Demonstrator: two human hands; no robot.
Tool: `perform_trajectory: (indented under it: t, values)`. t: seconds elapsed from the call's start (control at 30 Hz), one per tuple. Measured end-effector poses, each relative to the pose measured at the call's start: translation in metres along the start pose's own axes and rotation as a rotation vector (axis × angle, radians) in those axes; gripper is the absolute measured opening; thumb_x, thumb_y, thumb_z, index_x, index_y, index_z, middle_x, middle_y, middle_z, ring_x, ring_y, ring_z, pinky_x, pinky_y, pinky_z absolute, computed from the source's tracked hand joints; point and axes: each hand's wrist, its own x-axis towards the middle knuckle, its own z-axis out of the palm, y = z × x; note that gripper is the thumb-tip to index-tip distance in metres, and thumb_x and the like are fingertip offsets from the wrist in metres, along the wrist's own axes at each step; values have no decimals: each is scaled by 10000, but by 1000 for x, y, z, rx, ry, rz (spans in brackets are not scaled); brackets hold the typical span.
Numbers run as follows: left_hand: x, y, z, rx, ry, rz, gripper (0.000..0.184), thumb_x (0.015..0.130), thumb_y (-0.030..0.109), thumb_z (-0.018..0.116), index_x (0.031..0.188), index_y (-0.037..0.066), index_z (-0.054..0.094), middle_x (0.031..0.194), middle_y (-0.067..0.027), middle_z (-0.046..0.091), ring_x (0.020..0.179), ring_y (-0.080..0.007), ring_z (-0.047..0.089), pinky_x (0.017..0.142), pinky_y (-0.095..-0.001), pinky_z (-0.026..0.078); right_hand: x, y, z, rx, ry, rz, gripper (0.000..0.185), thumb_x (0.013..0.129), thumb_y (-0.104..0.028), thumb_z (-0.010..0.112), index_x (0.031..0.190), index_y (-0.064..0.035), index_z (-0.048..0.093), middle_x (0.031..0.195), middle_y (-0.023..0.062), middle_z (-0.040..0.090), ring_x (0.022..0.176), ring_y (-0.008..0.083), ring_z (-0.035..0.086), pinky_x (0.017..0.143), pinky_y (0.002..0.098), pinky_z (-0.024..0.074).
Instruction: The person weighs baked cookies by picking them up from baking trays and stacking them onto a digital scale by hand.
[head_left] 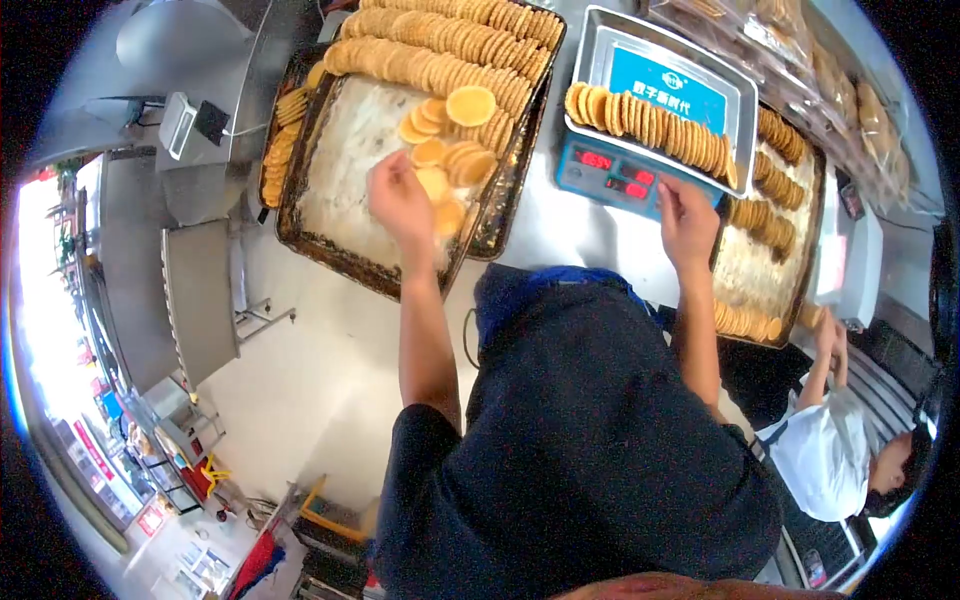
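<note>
My left hand (402,200) is over the baking tray (340,140), its fingers curled beside several loose round cookies (434,184). Whether it holds one is hidden. Long rows of upright cookies (430,68) fill the far part of that tray. My right hand (688,225) is at the front edge of the blue digital scale (600,185), fingers drawn together, with nothing visible in them. On the scale sits a metal tray (745,120) with a blue label inside. One row of cookies (650,122) stands along that tray's near side.
Another baking tray (775,270) with several short cookie rows lies to the right. Bagged goods (780,40) line the back right. A co-worker (825,455) is at the lower right, hands near a white machine (850,255). A rack (200,300) stands at left.
</note>
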Motion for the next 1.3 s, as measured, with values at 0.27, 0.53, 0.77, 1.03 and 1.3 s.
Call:
perform_trajectory:
  t: [0.27, 0.53, 0.77, 1.03, 1.3]
  values:
    - [-14, 24, -11, 3, -217, -136, 159, 998, 18, 655, 1121, 15, 756, 1064, -136, 756, 898, -243, 714, 813, -342, 573, -13, 3, 3, -49, -68, 15, 158, 1005, -135, 757, 1132, -47, 788, 898, 112, 755, 711, 153, 689, 652, 280, 546]
    - [-19, 24, -47, 289, -270, -388, 300, 957, 168, 760, 1225, 36, 738, 1200, -151, 708, 1030, -285, 687, 892, -403, 559, -12, -3, 9, -41, -70, 31, 160, 1006, -161, 763, 1111, -42, 788, 883, 120, 756, 705, 161, 686, 653, 288, 542]
    - [-24, 2, -37, 422, -495, 135, 506, 854, 183, 874, 1320, 71, 709, 1336, -171, 637, 1269, -366, 556, 1073, -481, 478, -2, -5, 17, -33, -146, 12, 165, 979, -144, 778, 1116, -53, 788, 948, 150, 769, 734, 254, 727, 659, 349, 569]
    - [-2, -26, -56, 281, -356, -210, 468, 900, 226, 820, 1318, 51, 706, 1365, -169, 619, 1333, -353, 514, 1107, -464, 459, 0, -5, 19, -26, -180, 20, 163, 986, -152, 767, 1116, -55, 786, 961, 153, 771, 764, 283, 741, 677, 373, 576]
    - [-29, -1, -61, 204, -514, -387, 273, 967, 266, 800, 1111, 37, 771, 1074, -105, 742, 928, -237, 713, 821, -357, 567, -4, -1, 19, -30, -157, 12, 162, 980, -156, 776, 1100, -46, 781, 953, 151, 769, 735, 256, 733, 659, 351, 573]
